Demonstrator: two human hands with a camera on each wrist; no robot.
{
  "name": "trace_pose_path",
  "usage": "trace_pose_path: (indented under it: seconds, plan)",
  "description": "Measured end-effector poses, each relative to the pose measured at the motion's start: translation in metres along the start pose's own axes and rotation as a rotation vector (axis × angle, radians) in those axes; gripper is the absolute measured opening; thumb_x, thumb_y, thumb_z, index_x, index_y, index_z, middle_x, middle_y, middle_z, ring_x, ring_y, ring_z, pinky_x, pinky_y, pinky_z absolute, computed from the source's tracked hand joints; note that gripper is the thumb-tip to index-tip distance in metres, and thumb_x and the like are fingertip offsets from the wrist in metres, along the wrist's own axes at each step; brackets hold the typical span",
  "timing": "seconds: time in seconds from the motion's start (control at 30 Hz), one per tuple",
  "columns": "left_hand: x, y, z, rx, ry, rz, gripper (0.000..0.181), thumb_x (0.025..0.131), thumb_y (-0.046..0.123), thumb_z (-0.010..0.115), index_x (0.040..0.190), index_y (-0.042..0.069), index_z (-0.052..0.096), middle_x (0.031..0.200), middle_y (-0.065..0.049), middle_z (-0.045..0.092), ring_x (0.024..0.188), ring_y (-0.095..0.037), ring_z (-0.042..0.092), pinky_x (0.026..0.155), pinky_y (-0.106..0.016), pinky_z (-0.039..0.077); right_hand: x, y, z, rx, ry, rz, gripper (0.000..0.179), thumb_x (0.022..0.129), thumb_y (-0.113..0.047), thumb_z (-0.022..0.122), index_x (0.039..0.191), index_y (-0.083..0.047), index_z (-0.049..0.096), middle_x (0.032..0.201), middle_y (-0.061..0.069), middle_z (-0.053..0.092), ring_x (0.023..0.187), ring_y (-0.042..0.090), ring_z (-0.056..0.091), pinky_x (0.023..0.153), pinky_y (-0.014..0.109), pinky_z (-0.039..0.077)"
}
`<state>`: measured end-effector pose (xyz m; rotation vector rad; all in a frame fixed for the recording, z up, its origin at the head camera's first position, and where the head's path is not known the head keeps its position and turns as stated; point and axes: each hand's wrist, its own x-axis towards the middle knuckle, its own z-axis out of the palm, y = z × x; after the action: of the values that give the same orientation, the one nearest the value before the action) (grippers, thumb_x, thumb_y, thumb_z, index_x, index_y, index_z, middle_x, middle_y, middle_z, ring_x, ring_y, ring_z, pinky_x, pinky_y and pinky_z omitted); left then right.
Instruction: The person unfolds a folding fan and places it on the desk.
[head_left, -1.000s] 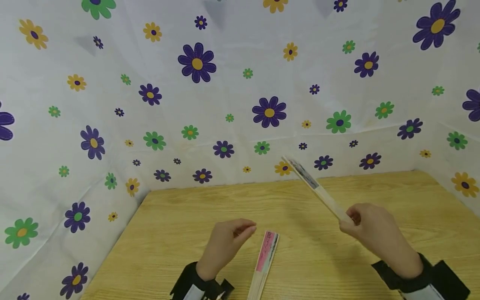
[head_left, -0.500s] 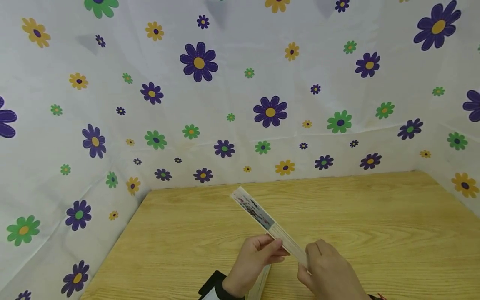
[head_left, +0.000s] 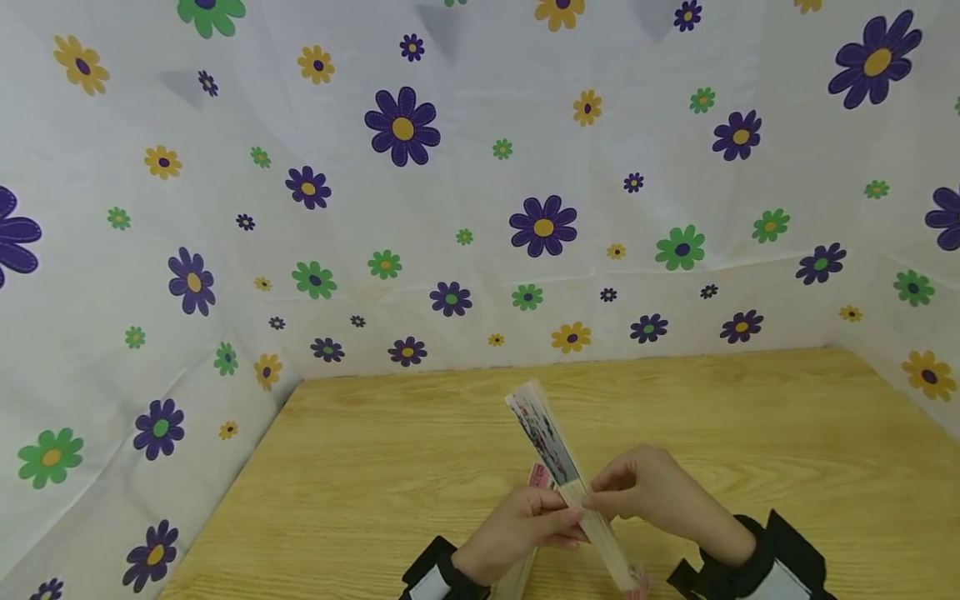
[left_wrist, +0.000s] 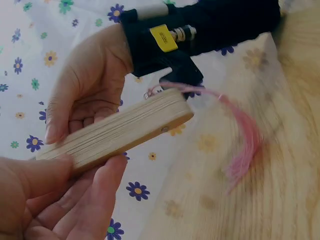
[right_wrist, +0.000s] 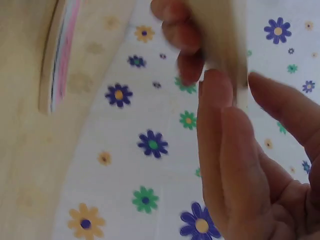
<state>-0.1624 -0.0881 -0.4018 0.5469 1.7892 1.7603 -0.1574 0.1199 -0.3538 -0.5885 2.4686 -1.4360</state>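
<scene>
A folded folding fan [head_left: 553, 450] with bamboo ribs and a grey, flower-printed leaf is held up in front, its leaf end pointing away. My left hand [head_left: 528, 529] grips the ribs at mid-length, thumb on top. From the other side my right hand [head_left: 648, 492] pinches the fan's edge between thumb and fingers. In the left wrist view a pink tassel [left_wrist: 245, 140] hangs from the pivot end of the ribs. Beneath the hands lies a second folded fan [head_left: 538, 475] with a pink leaf, mostly hidden in the head view.
The wooden table [head_left: 390, 467] reaches back to a white flower-printed cloth [head_left: 465, 192], which also rises along the left and right sides. Dark straps [head_left: 765, 558] with camera mounts sit on both wrists.
The right hand has brought the fan from the right to the middle, where the left hand took hold. The right hand has then shifted up along the fan, which now points more away.
</scene>
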Motion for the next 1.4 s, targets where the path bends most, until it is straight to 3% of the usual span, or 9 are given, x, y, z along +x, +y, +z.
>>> trace_pose_path:
  seconds: [0.1,0.27,0.5,0.8,1.03,1.4]
  plan:
    - [0.001,-0.004,0.000,0.020,0.042,-0.015,0.033,0.096,0.012,0.055,0.115,-0.013,0.061,0.110,-0.031,0.064,0.087,-0.008,0.068,0.081,-0.027,0.058,0.002,0.002,0.007,0.019,-0.013,0.013,0.019,0.082,-0.020,0.074,0.081,-0.001,0.074,0.076,0.007,0.072,0.066,0.011,0.064,0.056,0.023,0.055]
    - [0.002,-0.006,0.000,0.009,0.150,-0.045,0.028,0.094,0.014,0.058,0.109,-0.009,0.067,0.100,-0.024,0.070,0.080,-0.008,0.070,0.072,-0.022,0.059,0.000,0.001,0.014,-0.090,0.079,0.011,0.020,0.080,-0.024,0.075,0.072,-0.006,0.072,0.070,0.002,0.069,0.058,0.008,0.058,0.050,0.021,0.050]
    - [0.002,-0.004,0.000,0.015,0.168,-0.050,0.029,0.094,0.013,0.058,0.109,-0.011,0.065,0.097,-0.021,0.072,0.076,-0.002,0.069,0.066,-0.015,0.056,0.000,-0.001,0.022,-0.189,0.176,0.004,0.017,0.078,-0.020,0.076,0.068,-0.008,0.071,0.065,-0.002,0.068,0.056,0.003,0.056,0.049,0.018,0.046]
    - [0.004,-0.006,0.002,0.028,0.249,-0.040,0.029,0.094,0.016,0.059,0.105,-0.010,0.067,0.090,-0.017,0.073,0.069,-0.001,0.067,0.063,-0.015,0.055,0.001,0.002,0.030,-0.328,0.274,-0.018,0.012,0.077,-0.013,0.075,0.068,-0.010,0.068,0.062,-0.006,0.062,0.054,0.000,0.048,0.048,0.016,0.040]
    - [0.005,-0.008,0.003,0.019,0.251,-0.045,0.028,0.094,0.013,0.058,0.105,-0.011,0.066,0.091,-0.018,0.073,0.069,0.000,0.067,0.062,-0.013,0.054,0.002,0.002,0.033,-0.355,0.304,-0.025,0.014,0.076,-0.010,0.074,0.066,-0.010,0.065,0.060,-0.005,0.060,0.052,0.000,0.045,0.047,0.015,0.037]
    - [0.007,-0.011,0.005,0.045,0.303,-0.049,0.026,0.092,0.011,0.059,0.097,-0.013,0.067,0.084,-0.016,0.073,0.064,-0.001,0.066,0.062,-0.019,0.057,0.001,0.004,0.040,-0.397,0.329,-0.059,0.013,0.075,-0.010,0.076,0.068,-0.010,0.065,0.061,-0.005,0.061,0.051,-0.003,0.046,0.046,0.014,0.038]
